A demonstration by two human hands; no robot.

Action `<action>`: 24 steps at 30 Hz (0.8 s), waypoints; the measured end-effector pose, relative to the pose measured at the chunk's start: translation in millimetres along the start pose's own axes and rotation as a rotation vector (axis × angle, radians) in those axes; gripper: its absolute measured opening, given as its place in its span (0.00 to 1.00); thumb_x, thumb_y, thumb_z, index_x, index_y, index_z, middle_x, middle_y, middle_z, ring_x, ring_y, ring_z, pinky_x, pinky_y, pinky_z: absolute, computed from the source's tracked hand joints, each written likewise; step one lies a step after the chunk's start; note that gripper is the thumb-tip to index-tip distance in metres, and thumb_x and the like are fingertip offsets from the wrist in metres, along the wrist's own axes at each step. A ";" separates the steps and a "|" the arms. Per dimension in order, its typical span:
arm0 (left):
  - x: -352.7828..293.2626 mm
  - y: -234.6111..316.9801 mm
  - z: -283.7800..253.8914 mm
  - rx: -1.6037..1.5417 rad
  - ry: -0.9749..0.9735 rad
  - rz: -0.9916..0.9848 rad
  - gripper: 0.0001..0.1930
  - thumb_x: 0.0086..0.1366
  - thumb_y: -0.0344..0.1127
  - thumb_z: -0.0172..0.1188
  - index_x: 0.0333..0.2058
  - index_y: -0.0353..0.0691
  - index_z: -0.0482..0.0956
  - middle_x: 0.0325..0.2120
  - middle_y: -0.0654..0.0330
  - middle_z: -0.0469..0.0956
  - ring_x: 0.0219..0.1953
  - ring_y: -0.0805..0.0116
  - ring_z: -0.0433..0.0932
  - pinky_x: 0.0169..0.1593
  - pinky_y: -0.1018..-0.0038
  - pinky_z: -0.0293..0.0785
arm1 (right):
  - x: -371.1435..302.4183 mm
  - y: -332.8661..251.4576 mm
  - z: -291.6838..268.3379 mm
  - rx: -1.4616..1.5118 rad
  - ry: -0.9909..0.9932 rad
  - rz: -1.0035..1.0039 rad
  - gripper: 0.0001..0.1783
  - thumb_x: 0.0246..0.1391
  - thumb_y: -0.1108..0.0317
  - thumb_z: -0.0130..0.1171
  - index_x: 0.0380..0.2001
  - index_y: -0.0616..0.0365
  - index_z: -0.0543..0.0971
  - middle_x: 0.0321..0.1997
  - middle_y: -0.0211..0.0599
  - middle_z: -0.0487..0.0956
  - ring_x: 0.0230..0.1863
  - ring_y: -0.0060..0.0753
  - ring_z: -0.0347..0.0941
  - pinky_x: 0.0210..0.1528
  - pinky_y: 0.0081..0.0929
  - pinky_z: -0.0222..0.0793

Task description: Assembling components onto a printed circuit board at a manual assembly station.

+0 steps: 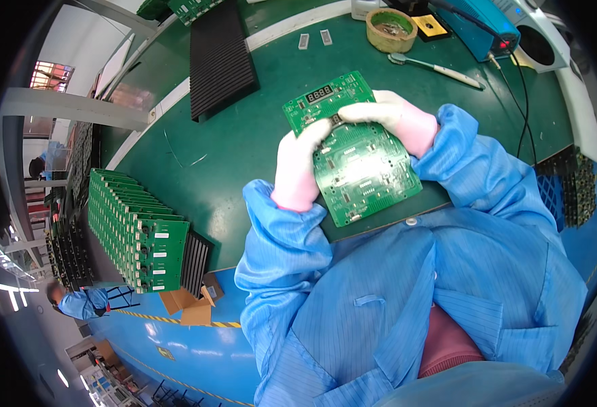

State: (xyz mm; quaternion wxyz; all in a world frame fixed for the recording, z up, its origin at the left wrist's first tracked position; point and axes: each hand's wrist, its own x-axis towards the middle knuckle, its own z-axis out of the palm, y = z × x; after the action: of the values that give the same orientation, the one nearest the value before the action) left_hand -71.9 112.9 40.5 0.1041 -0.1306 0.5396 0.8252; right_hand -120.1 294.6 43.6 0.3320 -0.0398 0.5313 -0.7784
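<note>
A green circuit board panel (366,166) is held tilted in front of me, above the green bench. Its upper section carries a black four-digit display (319,93); a second dark display (336,119) shows partly between my thumbs. My left hand (301,161), in a white glove with a pink cuff, grips the panel's left edge with the thumb on its face. From the right edge, my right hand (392,117), gloved alike, closes on it, thumb laid across beside the second display. The fingers behind the panel are hidden.
Green boards (139,230) stand in a row in a black rack at left, near an upright ribbed black rack (220,68). Farther back are two small grey display parts (303,41), a round pot (391,31), a brush (437,70) and a blue soldering station (482,28) with cables.
</note>
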 end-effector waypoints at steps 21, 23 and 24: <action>21.5 11.9 -4.0 -0.096 0.049 -0.258 0.13 0.63 0.33 0.52 0.42 0.31 0.76 0.34 0.57 0.78 0.34 0.72 0.75 0.43 0.80 0.71 | 13.2 -7.4 1.2 -0.055 0.098 0.123 0.17 0.53 0.60 0.59 0.38 0.64 0.79 0.33 0.38 0.81 0.29 0.23 0.75 0.34 0.19 0.71; 21.8 12.0 -3.5 -0.071 0.048 -0.233 0.12 0.63 0.33 0.52 0.42 0.31 0.76 0.35 0.57 0.78 0.35 0.72 0.75 0.43 0.79 0.71 | 14.5 -6.0 -1.4 -0.046 0.075 0.111 0.17 0.54 0.60 0.59 0.37 0.64 0.79 0.33 0.38 0.81 0.29 0.22 0.75 0.33 0.19 0.72; 22.1 11.8 -3.3 -0.059 0.047 -0.221 0.12 0.63 0.33 0.52 0.41 0.32 0.76 0.35 0.57 0.78 0.35 0.72 0.74 0.43 0.79 0.71 | 15.0 -5.0 -2.7 -0.041 0.064 0.105 0.17 0.54 0.60 0.59 0.37 0.64 0.80 0.33 0.38 0.81 0.29 0.22 0.75 0.32 0.19 0.72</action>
State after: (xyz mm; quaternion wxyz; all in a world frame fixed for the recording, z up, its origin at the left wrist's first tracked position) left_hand -96.1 105.9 42.1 0.1779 -0.2115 0.4999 0.8208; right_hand -135.3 289.4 42.3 0.3544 0.0061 0.5586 -0.7499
